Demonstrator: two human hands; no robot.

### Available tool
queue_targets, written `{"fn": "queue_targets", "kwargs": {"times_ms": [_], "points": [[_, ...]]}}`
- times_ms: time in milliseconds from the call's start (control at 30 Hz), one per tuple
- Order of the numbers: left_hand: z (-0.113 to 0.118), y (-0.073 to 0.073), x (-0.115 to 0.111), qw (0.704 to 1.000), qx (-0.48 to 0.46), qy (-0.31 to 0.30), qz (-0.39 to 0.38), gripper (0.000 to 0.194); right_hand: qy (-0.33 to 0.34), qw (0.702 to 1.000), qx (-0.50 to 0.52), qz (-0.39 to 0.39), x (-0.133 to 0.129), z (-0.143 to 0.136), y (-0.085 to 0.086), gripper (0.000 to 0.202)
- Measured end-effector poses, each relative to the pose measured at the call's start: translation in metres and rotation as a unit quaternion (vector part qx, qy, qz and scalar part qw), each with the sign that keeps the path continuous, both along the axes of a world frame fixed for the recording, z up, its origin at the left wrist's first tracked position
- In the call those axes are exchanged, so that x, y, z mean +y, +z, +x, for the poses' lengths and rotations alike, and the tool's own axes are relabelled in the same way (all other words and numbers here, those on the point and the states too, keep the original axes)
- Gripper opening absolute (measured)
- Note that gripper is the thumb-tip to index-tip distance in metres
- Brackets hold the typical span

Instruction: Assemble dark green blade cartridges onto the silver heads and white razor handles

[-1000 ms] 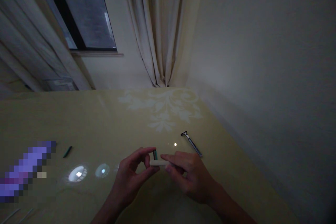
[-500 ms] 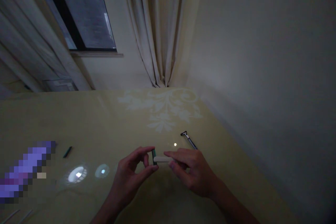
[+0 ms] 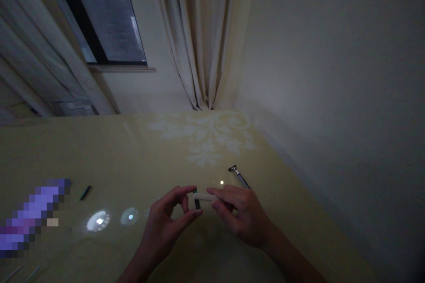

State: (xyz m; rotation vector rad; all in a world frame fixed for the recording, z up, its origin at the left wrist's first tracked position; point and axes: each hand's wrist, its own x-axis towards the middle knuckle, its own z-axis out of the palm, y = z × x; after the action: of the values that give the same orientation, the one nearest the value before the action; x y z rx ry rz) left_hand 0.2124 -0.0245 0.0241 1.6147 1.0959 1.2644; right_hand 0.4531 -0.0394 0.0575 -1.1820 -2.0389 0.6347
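Observation:
My left hand (image 3: 169, 214) pinches a small dark razor cartridge (image 3: 198, 204) by its two ends, between thumb and forefinger. My right hand (image 3: 241, 212) grips a slim white handle (image 3: 204, 196) that points left. The handle's rounded tip overlaps the upper part of the cartridge; whether the two are joined I cannot tell. The handle's far end is hidden inside my right hand. Just beyond that hand, a razor (image 3: 239, 176) with a dark and silver handle lies on the table, its lower end covered by my knuckles.
The glossy yellowish table (image 3: 149, 159) bears a white floral pattern. At left lie a small dark green bar (image 3: 85, 192) and a blurred-out purple item (image 3: 36, 212). Two thin pale sticks (image 3: 31, 274) show at the lower left. A wall (image 3: 332, 97) borders the table's right side.
The white handle's tip has shifted upward along the cartridge, from its middle to its upper part, and the handle has tilted slightly. Both hands keep their grips, nearly in place.

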Motion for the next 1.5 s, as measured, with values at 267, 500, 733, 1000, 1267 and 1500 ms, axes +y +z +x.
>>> {"fn": "queue_targets", "kwargs": {"times_ms": [267,500,733,1000,1267,1500], "points": [[0.003,-0.001,-0.001,0.993,0.056,0.023,0.099,0.037,-0.017,1.000,0.007,-0.005,0.002,-0.006,-0.004,0.036],[0.002,-0.010,0.000,0.994,0.060,0.027,0.092,0.040,-0.027,0.999,0.022,-0.019,0.003,-0.009,-0.004,0.035],[0.000,-0.013,0.001,0.993,0.068,0.025,0.094,0.042,-0.021,0.998,0.042,-0.029,0.003,-0.010,-0.003,0.035],[0.001,-0.005,0.001,0.990,0.070,0.045,0.110,0.040,-0.010,0.998,0.042,-0.051,0.002,-0.011,0.000,0.034],[0.001,-0.006,0.001,0.990,0.071,0.051,0.115,0.040,-0.005,0.998,0.040,-0.047,-0.001,-0.014,0.000,0.029],[0.001,-0.005,0.002,0.990,0.066,0.061,0.110,0.039,-0.013,0.998,0.036,-0.047,-0.001,-0.013,0.001,0.032]]}}
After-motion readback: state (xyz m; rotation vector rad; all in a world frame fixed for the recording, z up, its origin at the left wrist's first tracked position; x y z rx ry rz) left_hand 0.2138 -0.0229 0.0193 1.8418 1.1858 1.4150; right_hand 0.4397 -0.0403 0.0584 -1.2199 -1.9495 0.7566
